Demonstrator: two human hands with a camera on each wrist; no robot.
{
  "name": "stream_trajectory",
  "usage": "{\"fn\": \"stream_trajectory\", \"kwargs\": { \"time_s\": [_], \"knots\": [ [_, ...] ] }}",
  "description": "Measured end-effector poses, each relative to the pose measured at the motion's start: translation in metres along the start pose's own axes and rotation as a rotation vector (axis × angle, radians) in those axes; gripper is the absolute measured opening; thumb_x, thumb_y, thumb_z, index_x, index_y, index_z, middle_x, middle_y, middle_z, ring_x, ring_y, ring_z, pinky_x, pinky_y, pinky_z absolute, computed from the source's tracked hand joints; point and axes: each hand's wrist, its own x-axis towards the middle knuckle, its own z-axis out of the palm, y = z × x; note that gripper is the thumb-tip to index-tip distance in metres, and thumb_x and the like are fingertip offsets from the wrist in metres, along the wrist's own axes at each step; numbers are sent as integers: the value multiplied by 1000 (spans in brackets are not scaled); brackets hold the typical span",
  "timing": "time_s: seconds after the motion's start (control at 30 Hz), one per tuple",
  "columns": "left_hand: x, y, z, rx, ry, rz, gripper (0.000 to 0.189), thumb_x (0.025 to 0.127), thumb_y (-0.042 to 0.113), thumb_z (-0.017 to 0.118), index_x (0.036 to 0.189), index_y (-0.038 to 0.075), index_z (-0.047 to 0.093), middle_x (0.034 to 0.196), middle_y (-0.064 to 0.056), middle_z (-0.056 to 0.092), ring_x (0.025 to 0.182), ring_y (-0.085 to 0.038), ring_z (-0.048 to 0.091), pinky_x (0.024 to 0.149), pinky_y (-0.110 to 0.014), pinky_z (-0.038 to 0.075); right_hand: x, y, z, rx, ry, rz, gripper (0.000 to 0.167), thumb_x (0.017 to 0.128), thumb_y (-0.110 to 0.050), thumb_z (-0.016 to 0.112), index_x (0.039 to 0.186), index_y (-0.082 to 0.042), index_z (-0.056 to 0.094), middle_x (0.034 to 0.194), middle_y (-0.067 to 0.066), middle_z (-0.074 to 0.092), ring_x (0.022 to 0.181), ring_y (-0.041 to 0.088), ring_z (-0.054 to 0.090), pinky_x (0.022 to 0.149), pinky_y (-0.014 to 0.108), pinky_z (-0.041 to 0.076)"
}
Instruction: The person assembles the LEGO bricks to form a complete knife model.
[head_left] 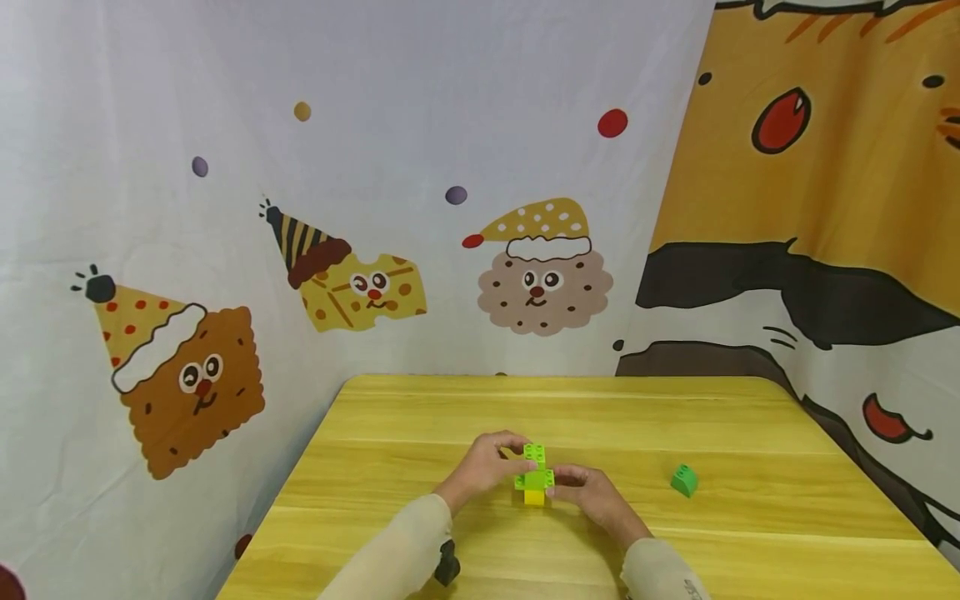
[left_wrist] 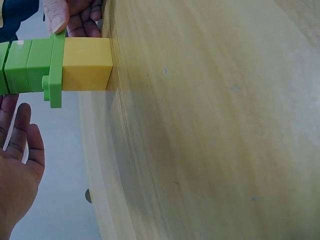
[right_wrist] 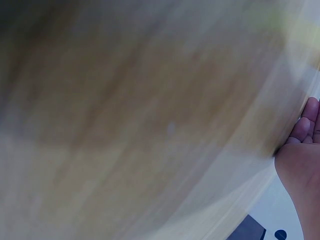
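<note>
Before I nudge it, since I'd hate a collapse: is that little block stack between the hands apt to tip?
Probably somewhat: the block stack stands taller than its base, on one small yellow block, with a wider green plate overhanging it. It looks like rigid plastic, likely light. The left hand and right hand steady it on the table.

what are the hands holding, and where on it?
Both hold the brick stack. The left hand grips the top green brick; the right hand pinches the wide green brick above the yellow base brick.
</note>
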Motion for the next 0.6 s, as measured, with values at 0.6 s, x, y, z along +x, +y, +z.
{"fn": "stream_trajectory", "kwargs": {
  "time_s": [0.6],
  "knots": [
    [2,-1,0,26,-5,50,23,88,36,76,106,22,75,104,11,64,106,-33,57,78,-30,48,3,0,-2,-24,-25,14,53,84,-33,81,124,-1,67,119,12,67,110,29,61,94,49,49]
  ]
}}
